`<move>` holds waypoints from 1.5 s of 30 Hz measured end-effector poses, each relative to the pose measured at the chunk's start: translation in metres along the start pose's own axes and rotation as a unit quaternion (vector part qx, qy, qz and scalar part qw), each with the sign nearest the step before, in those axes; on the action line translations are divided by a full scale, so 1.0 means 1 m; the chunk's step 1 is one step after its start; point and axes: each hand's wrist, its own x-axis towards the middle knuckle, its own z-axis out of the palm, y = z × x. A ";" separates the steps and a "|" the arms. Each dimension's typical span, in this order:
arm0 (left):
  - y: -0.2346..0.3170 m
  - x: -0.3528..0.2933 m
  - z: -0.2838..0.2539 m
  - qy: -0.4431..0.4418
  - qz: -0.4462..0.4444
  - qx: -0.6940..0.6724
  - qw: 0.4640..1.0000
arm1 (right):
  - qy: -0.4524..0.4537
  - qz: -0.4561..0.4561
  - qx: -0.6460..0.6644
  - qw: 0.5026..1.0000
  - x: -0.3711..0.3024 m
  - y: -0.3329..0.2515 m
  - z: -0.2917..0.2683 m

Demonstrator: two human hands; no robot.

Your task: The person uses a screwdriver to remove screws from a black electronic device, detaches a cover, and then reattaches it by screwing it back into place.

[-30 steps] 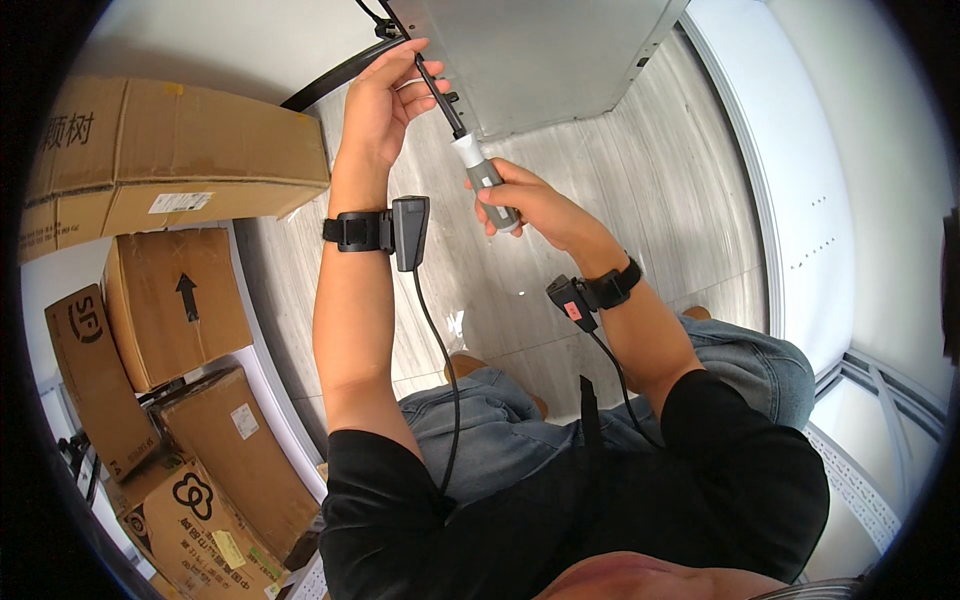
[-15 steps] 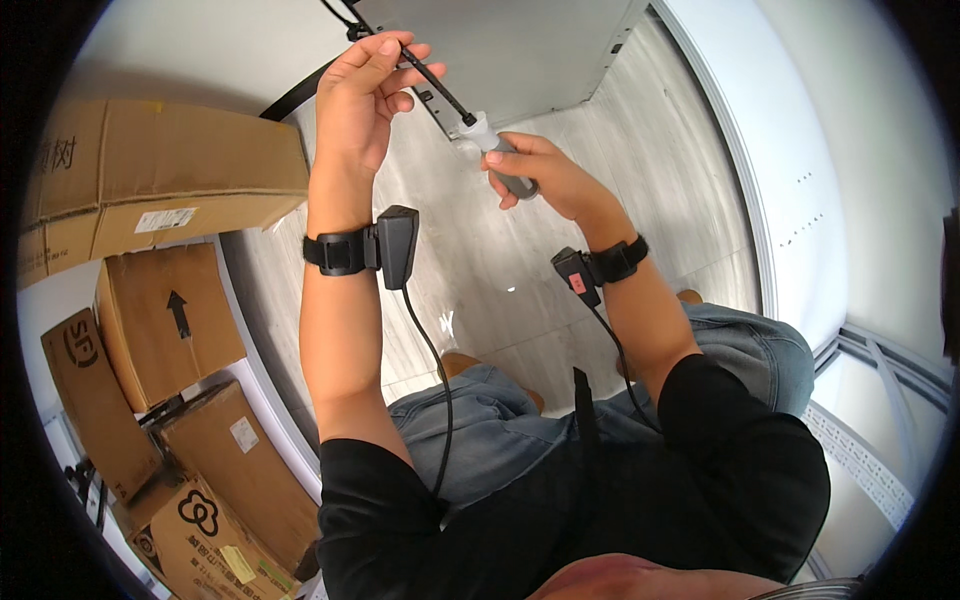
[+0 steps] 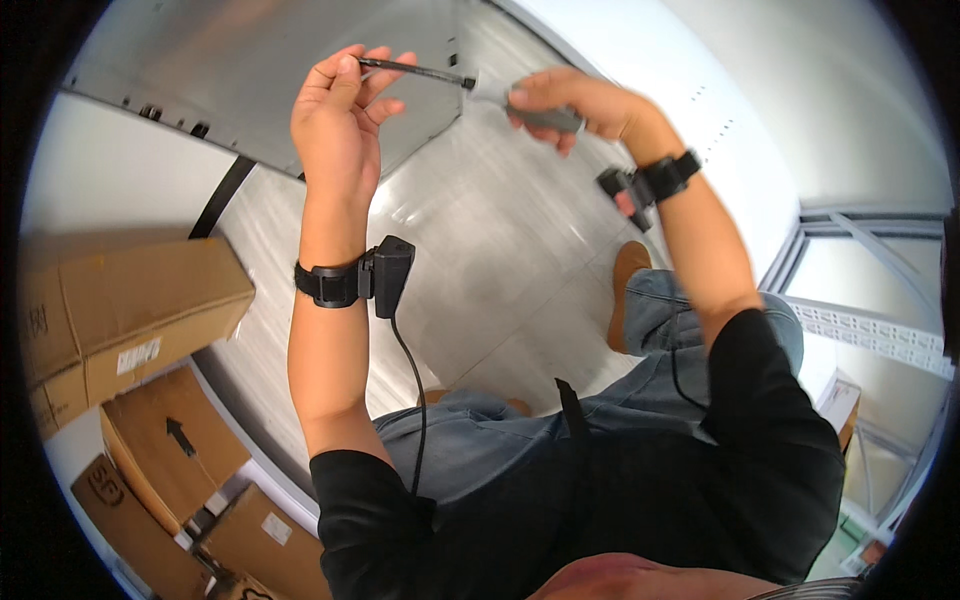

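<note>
A screwdriver (image 3: 425,72) with a thin dark shaft, a whitish collar and a grey handle is held up, nearly level, between my two hands. My left hand (image 3: 343,115) pinches the far end of the shaft between thumb and forefinger, its other fingers loosely spread. The very tip is partly hidden by those fingers. Around the grey handle my right hand (image 3: 580,98) is closed, somewhat smeared by motion. Behind the tool stands a grey metal panel or cabinet (image 3: 270,70), apart from it in the picture, with small dark fittings along its lower edge.
Cardboard boxes (image 3: 160,300) are stacked along the left, above a lower box with a black arrow (image 3: 180,440). Pale wood-look floor (image 3: 480,260) spreads below my hands. A white wall (image 3: 740,120) and a metal shelf frame (image 3: 860,320) stand at the right.
The screwdriver has turned from steeply slanted to nearly level. My right hand has moved up and right, and my left hand has slid to the shaft's end. The view has shifted over the metal panel.
</note>
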 end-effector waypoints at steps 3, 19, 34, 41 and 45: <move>-0.001 0.016 0.047 -0.063 0.039 -0.110 0.991 | 0.015 0.010 -0.144 0.989 -0.037 -0.053 -0.065; -0.200 0.068 0.354 -0.167 -0.163 -0.033 0.972 | 0.178 0.044 0.044 0.982 -0.252 0.146 -0.299; -0.487 0.057 0.401 -0.226 0.016 0.448 0.865 | 0.393 0.133 0.418 0.808 -0.283 0.395 -0.282; -0.520 0.068 0.394 -0.259 0.228 0.491 0.800 | 0.370 0.157 0.384 0.831 -0.272 0.397 -0.286; -0.508 0.063 0.388 -0.230 0.255 0.505 0.792 | 0.374 0.157 0.382 0.830 -0.273 0.379 -0.272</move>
